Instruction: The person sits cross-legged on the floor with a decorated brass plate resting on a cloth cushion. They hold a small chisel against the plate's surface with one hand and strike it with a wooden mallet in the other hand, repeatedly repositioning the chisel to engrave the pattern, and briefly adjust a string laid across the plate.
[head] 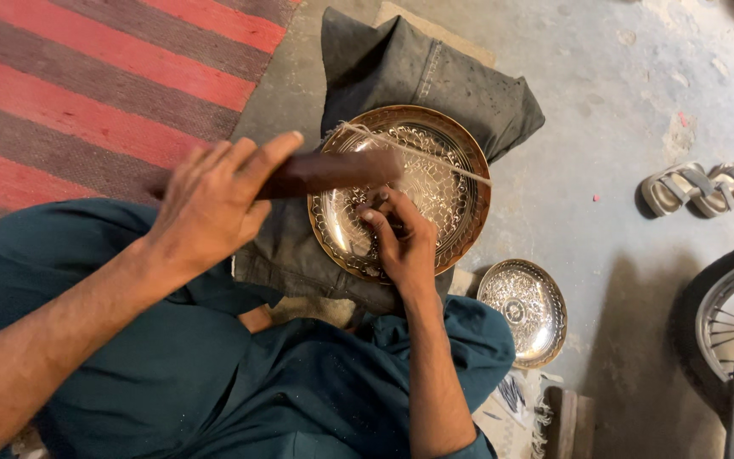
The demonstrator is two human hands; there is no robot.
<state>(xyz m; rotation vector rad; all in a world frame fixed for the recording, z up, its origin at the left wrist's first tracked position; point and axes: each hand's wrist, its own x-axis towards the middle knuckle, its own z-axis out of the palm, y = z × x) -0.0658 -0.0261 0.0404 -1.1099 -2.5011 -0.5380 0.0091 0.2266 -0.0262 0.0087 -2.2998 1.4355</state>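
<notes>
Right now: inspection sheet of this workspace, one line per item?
Surface: bare grey concrete floor, stained; red and brown striped rug at one side.
Job's things: large engraved metal plate resting on a dark folded cloth; dark wooden mallet over it.
Clutter: smaller engraved plate on the floor; pair of sandals.
Grip: left hand closed on the mallet; right hand pinches a small tool against the large plate, tool mostly hidden.
Cables: none; a pale string lies across the plate.
Surroundings: spoked wheel at the edge.
</notes>
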